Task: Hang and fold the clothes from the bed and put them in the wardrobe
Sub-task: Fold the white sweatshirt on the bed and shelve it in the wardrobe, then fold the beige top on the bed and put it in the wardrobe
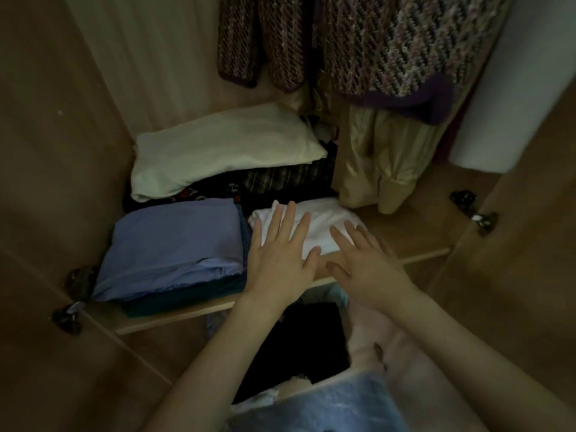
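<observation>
Two hands (flat), left hand (277, 257), right hand (364, 260), white garment (321, 222)

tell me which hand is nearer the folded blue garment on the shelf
Left. The left hand lies flat on the white folded garment, right beside the folded blue garment. The right hand is farther right, on the white garment's far side.

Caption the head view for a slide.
Both hands, left hand and right hand, lie flat on a folded white garment on the wardrobe shelf, beside a blue stack.
</observation>
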